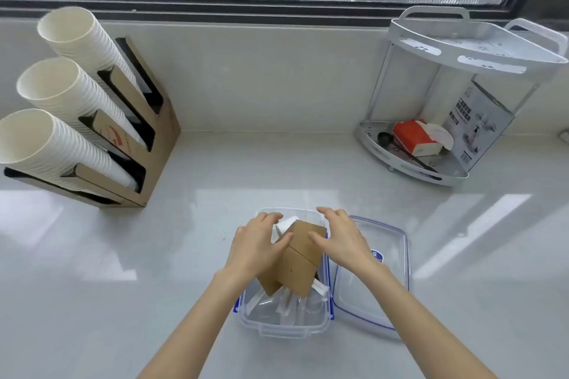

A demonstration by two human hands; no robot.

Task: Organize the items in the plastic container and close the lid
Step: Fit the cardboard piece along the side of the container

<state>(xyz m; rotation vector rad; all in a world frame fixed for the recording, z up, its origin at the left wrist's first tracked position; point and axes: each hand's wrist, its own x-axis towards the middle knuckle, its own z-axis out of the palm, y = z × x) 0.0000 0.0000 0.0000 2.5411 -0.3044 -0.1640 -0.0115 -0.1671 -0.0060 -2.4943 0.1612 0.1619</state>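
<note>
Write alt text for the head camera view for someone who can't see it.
Two bare hands, left hand and right hand, press brown cardboard sleeves into an open clear plastic container; its blue-edged lid lies beside it on the right.

No legible text anywhere.

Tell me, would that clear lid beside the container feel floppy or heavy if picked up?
The clear lid is probably light, since it looks like thin see-through plastic. Its raised blue-edged rim suggests it would stay fairly stiff. Lying flat on the glossy counter, it might slide easily if pushed.
</note>
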